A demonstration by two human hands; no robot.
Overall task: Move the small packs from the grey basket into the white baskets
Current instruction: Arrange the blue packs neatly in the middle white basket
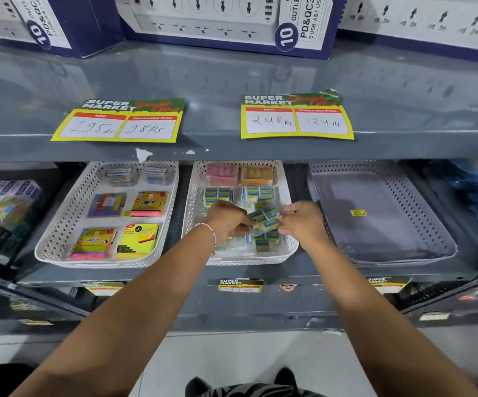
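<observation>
A clear pack of blue-and-yellow small items (pixel 264 218) hangs over the middle white basket (pixel 289 247). My left hand (pixel 227 220) pinches its left edge and my right hand (pixel 300 220) pinches its right edge. More packs of the same kind lie under it and further back in that basket, with pink and orange packs at the rear. The left white basket (pixel 57 242) holds sticky-note packs. The grey basket (pixel 443 247) at the right shows only a small yellow label on its floor.
All three baskets sit on a grey metal shelf (pixel 332 273) under an upper shelf with two yellow price cards (pixel 120 121). Boxed goods (pixel 0 207) stand at the far left, blue wrapped goods at the far right. Power-strip boxes line the top.
</observation>
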